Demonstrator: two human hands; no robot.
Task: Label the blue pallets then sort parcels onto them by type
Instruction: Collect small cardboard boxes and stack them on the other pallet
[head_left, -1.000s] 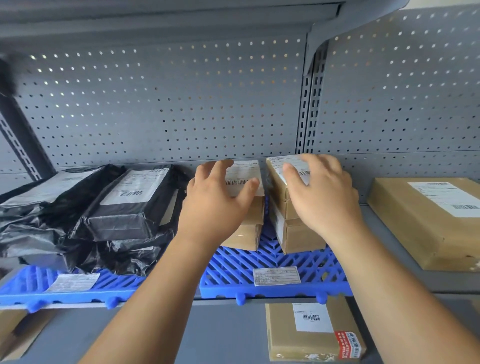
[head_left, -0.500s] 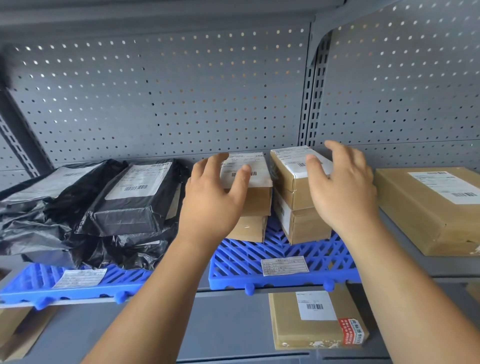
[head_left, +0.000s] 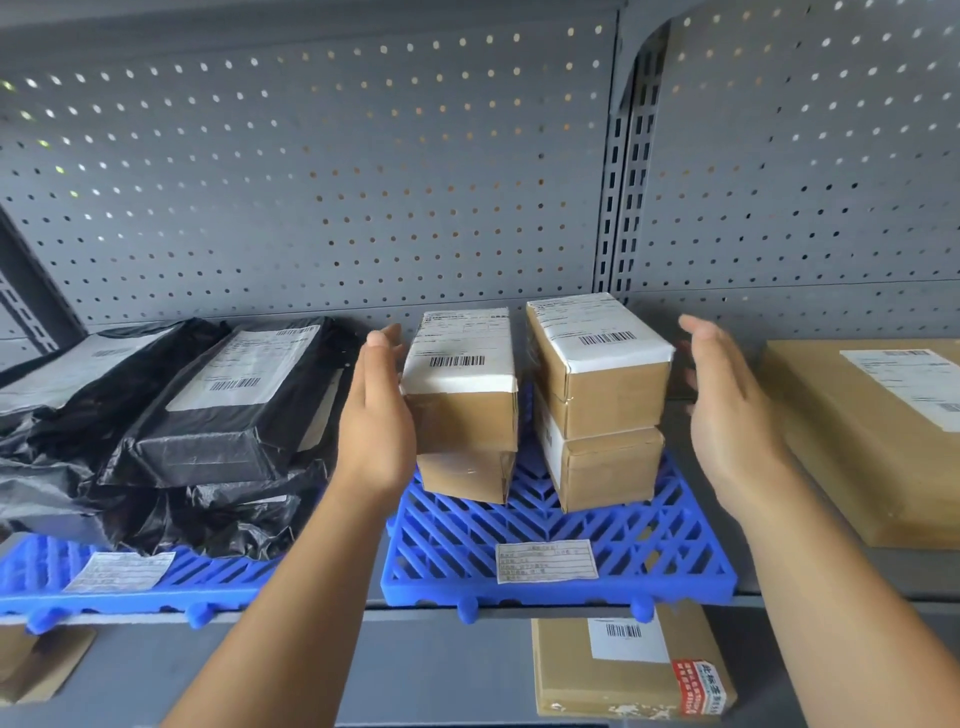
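The blue pallet (head_left: 457, 545) with a paper label (head_left: 545, 561) on its front edge lies on the grey shelf (head_left: 935, 571), and serves here as the landmark. On its rear half stand two stacks of small cardboard boxes, each two high. The left stack (head_left: 462, 410) has its top box overhanging the lower one slightly. The right stack (head_left: 600, 410) sits just beside it, with a narrow gap between them. The top box of each carries a white barcode sticker.

The left hand (head_left: 376, 415) is held edge-up at the pallet's left rear, fingers straight and together. The palm is against the left stack's top box (whether it truly presses I cannot tell), gripping nothing. The right hand (head_left: 727, 405) is likewise flat and spread open past the pallet's right edge. It is clear of the right stack and holds nothing.

Left of the pallet, a second blue pallet (head_left: 218, 577) with its own label (head_left: 119, 570) bears a heap of black poly bags (head_left: 208, 415). To the pallet's right a large flat carton (head_left: 872, 431) rests on the shelf. Below its front edge, on a lower level, lies another cardboard parcel (head_left: 628, 670). Behind it rises a perforated grey back panel (head_left: 311, 182).
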